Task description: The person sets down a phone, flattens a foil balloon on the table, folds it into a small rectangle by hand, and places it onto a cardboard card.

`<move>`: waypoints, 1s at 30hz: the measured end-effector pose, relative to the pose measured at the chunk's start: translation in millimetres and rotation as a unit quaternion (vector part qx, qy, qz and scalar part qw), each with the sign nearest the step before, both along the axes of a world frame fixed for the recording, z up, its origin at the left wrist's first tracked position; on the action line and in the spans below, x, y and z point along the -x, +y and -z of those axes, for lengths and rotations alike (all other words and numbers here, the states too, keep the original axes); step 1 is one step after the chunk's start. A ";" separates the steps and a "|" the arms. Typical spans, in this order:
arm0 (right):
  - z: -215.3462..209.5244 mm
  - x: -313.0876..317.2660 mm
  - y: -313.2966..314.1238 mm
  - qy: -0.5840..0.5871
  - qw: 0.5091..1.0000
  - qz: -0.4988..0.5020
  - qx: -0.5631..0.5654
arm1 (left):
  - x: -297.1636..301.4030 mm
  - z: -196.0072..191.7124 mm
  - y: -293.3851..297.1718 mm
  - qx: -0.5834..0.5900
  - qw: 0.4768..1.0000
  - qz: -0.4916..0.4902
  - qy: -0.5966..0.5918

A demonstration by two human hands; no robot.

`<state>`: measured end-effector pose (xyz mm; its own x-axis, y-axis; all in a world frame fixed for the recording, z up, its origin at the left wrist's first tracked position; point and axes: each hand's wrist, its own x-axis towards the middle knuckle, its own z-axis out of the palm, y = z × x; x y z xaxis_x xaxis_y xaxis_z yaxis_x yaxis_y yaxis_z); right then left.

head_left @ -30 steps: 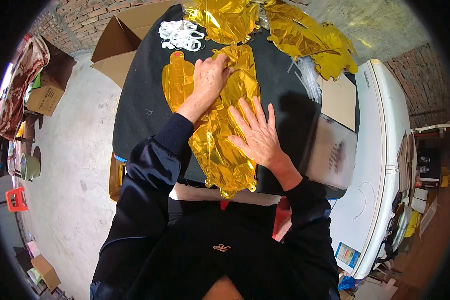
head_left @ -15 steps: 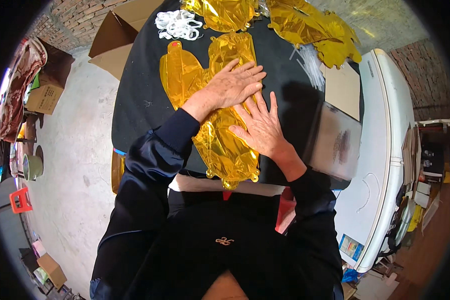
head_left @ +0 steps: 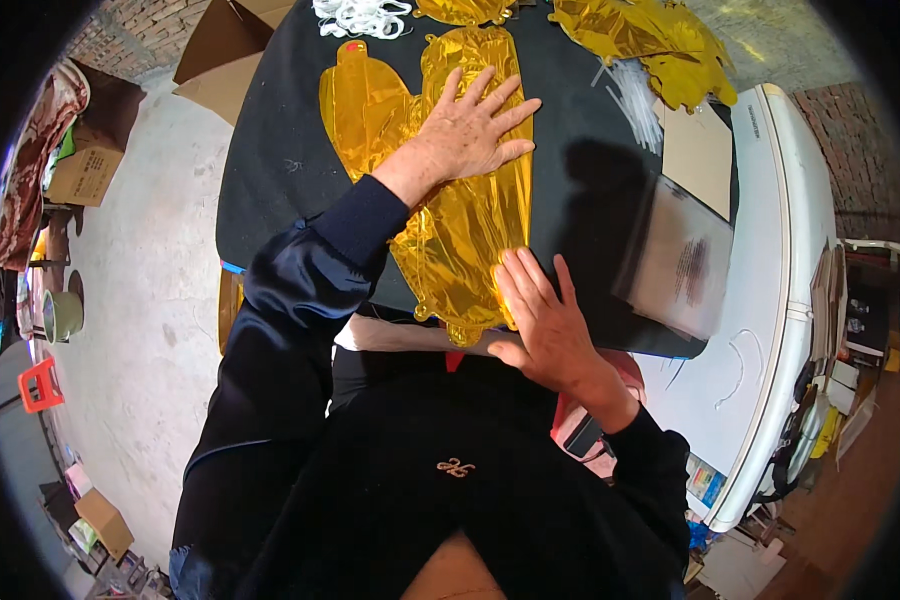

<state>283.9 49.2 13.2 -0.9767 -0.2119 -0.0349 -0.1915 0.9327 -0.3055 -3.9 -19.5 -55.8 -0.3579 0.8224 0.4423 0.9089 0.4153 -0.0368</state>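
A shiny gold foil balloon (head_left: 450, 235), deflated and partly folded, lies flat on the black-covered table (head_left: 280, 200). A rounded arm of it with a small red mark sticks out at the far left. My left hand (head_left: 467, 135) rests palm down on its upper part, fingers spread. At the near right edge of the foil is my right hand (head_left: 550, 325), fingers stretched out and the thumb apart; its fingertips touch the foil's border. Nothing is gripped in either hand.
More gold foil balloons (head_left: 660, 50) lie at the far side, beside thin clear straws (head_left: 632, 105). White looped ribbon (head_left: 360, 15) sits far left. On the right are a cardboard sheet (head_left: 695, 155), clear plastic bags (head_left: 680, 260) and a white freezer (head_left: 770, 300). An open carton (head_left: 225, 60) stands left.
My right hand has slid toward me along the foil's right edge, down to its near corner. My left hand has spread its fingers; the two hands are now apart.
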 end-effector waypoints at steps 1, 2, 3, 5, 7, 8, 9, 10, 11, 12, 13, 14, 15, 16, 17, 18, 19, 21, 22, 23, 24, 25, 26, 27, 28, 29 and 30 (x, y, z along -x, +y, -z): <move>-3.4 -6.5 1.8 -0.001 1.000 0.000 0.003 | -1.8 -0.5 0.1 0.015 1.000 -0.011 0.010; -8.5 -11.8 3.8 0.014 1.000 -0.011 0.020 | -3.5 -1.0 0.9 0.018 1.000 -0.011 0.008; -12.9 -15.3 5.3 0.029 0.999 -0.022 0.035 | -4.0 -1.6 -0.2 0.023 1.000 -0.014 0.008; -17.4 -17.7 29.0 0.060 0.996 -0.028 0.065 | -1.5 -2.8 1.7 0.021 1.000 -0.013 0.005; -28.3 -2.4 40.0 0.143 0.979 -0.003 0.148 | -0.8 -1.9 2.3 0.018 1.000 -0.012 0.012; -36.0 13.5 37.7 0.160 0.967 0.059 0.190 | -0.8 0.0 0.0 0.021 1.000 -0.011 0.008; -40.2 32.3 34.1 0.177 0.950 0.123 0.226 | 0.2 0.3 0.6 0.023 0.999 -0.014 0.018; -36.5 55.0 32.3 0.211 0.937 0.135 0.244 | 1.6 1.1 -0.8 0.027 0.999 -0.019 0.030; -28.7 82.1 28.9 0.244 0.922 0.144 0.265 | 3.1 3.2 -5.4 0.027 0.999 -0.020 0.026; -18.9 110.3 28.9 0.279 0.910 0.138 0.273 | 2.9 0.7 -2.6 0.025 0.999 -0.016 0.026; -9.0 135.5 28.8 0.316 0.897 0.132 0.280 | 2.2 -4.2 1.6 0.047 0.999 -0.016 0.022; -2.6 155.1 22.3 0.314 0.887 0.145 0.305 | 2.0 -8.3 3.9 0.071 0.997 -0.019 0.019; 3.7 170.7 15.4 0.312 0.876 0.156 0.332 | 2.6 -9.2 3.6 0.071 0.997 -0.019 0.021; 10.9 182.2 13.0 0.306 0.878 0.163 0.330 | 3.4 -10.0 2.1 0.057 0.998 -0.002 -0.007; 17.6 188.2 11.7 0.300 0.880 0.170 0.327 | 4.0 -11.2 0.8 0.042 0.998 0.015 -0.035; 28.4 189.0 14.6 0.240 0.890 0.178 0.344 | 4.1 -10.7 -0.7 0.039 0.998 0.016 -0.042; 35.4 188.2 14.7 0.257 0.900 0.161 0.314 | 3.8 -9.3 -2.5 0.025 0.998 0.023 -0.047; 40.1 183.3 15.6 0.239 0.908 0.149 0.310 | 5.0 -7.4 -2.9 0.044 0.998 0.013 -0.033; 40.0 183.2 13.4 0.235 0.907 0.153 0.312 | 5.2 -6.0 -4.4 0.039 0.998 0.014 -0.036; 39.9 183.6 10.6 0.232 0.907 0.157 0.315 | 5.6 -4.8 -7.4 0.035 0.999 0.014 -0.038; 39.2 183.6 11.0 0.234 0.919 0.153 0.276 | 5.8 -5.2 -9.6 0.021 0.999 0.028 -0.039; 42.3 184.9 11.0 0.239 0.919 0.145 0.279 | 7.0 -5.7 -14.6 0.021 0.999 0.022 -0.033; 47.1 186.6 10.2 0.247 0.926 0.139 0.248 | 8.7 -6.2 -20.6 0.029 0.999 -0.014 -0.011; 49.7 187.3 9.4 0.254 0.933 0.133 0.216 | 9.4 -8.9 -26.6 0.036 0.998 -0.051 0.008; 52.4 187.6 9.0 0.246 0.940 0.132 0.194 | 13.0 -11.4 -38.6 -0.009 0.997 -0.067 -0.024; 54.3 187.6 10.8 0.238 0.946 0.126 0.180 | 16.1 -13.4 -54.4 -0.055 0.992 -0.102 -0.046; 53.5 187.0 11.5 0.230 0.951 0.123 0.164 | 16.1 -19.8 -73.8 -0.101 0.984 -0.133 -0.068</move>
<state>96.9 60.7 -40.3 -0.8942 0.0988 0.4367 -0.1641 0.8351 -0.5250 -20.0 -93.2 -36.0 -0.6160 0.5909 0.5209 0.7574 0.6261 0.1854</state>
